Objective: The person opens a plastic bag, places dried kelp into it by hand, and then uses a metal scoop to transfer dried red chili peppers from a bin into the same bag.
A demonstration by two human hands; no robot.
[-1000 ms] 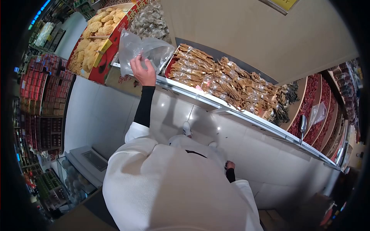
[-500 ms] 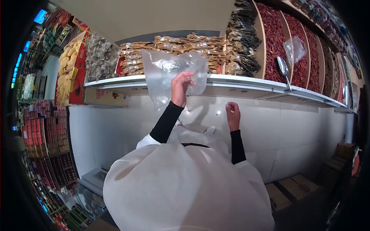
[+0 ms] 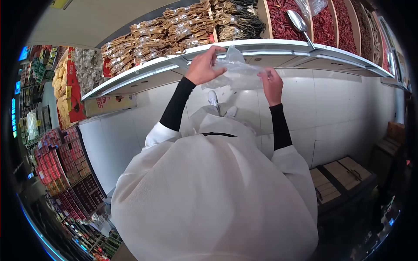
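Note:
A clear plastic bag (image 3: 241,74) stretches between my two hands, just in front of the shelf edge. My left hand (image 3: 204,66) is at the bag's left end, its fingers curled around the film and the thumb standing apart from them. At the other end, my right hand (image 3: 272,85) pinches the bag's edge between thumb and fingers. The film is crumpled and see-through, so its exact outline is hard to make out. Beyond my hands, bundles of dried brown goods in clear wrap (image 3: 170,30) lie on the shelf.
A white shelf edge (image 3: 191,53) runs across in front of me. A metal scoop (image 3: 298,21) rests over dried red chillies (image 3: 283,6) in divided bins. Dark dried bundles (image 3: 237,19) lie beside them. Left stands a red carton (image 3: 75,93); lower right, a wooden-topped box (image 3: 344,174).
My right hand has risen and taken hold of the plastic bag, which hung only from my left hand before. The bag is now lower and drawn sideways. The view has shifted.

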